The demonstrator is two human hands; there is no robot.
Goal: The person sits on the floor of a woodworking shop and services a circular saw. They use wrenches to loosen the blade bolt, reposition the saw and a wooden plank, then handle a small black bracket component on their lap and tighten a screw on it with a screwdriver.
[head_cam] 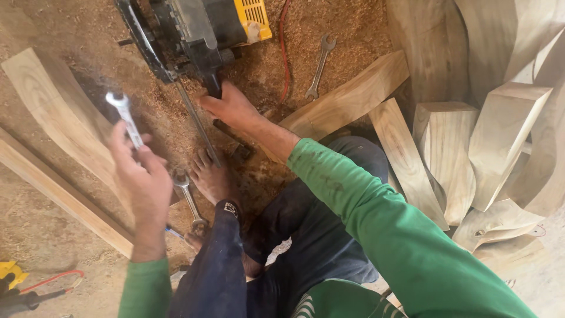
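- The left hand [144, 182] was up in open air with its spanner [126, 119], nothing crowding it from above.
- Below it, sawdust floor [47, 241] lay bare between the long plank [59, 191] and the yellow tool [12, 272].
- The right hand [231, 108] was hemmed in tight: power saw [188, 32] ahead, bare foot [213, 176] just behind.
- A red cable [285, 53] and second spanner [319, 66] cluttered the strip right of the saw.
- Stacked wood blocks [471, 153] walled off the right side.

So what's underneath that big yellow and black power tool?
Sawdust covers the ground around the power tool, and the right hand grips its lower end. What lies directly beneath its body is covered.
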